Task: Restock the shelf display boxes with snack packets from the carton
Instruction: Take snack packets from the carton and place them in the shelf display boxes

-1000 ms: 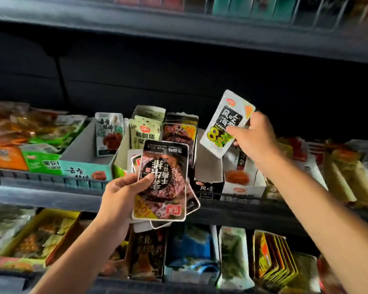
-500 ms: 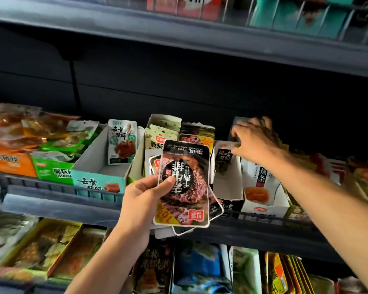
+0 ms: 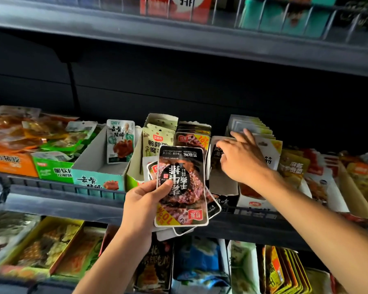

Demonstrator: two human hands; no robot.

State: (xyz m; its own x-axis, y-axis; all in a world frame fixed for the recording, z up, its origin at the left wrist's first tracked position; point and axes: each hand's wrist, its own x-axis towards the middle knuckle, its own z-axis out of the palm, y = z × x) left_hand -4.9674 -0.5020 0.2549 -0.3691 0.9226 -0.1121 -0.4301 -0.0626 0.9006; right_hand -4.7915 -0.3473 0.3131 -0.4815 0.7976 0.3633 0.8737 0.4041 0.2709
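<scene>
At the centre of the frame the left hand (image 3: 146, 203) grips a fanned stack of snack packets (image 3: 182, 187), thumb pressed on the front of the top one, a dark packet printed with a beef-patty picture and held upside down; the edges of at least 2 more packets show behind and below it. The stack is held in front of the middle shelf (image 3: 57, 200), just before the row of display boxes. The right hand (image 3: 243, 160) reaches in from the lower right of the frame to a white display box (image 3: 223, 187) at centre right, its fingers loosely spread and relaxed, lying against the dark packet (image 3: 216, 158) that stands in that box and gripping nothing. Just behind the fingertips stands a tight row of pale packets (image 3: 250, 125) in the next box to the right. Left of centre, a teal-fronted display box (image 3: 98, 177) holds 1 upright white packet (image 3: 120, 141) at its back. Between that box and the right hand, a green box (image 3: 159, 136) and a box of dark packets with a yellow 10% corner (image 3: 192, 139) stand side by side. No carton can be made out in this view.
</scene>
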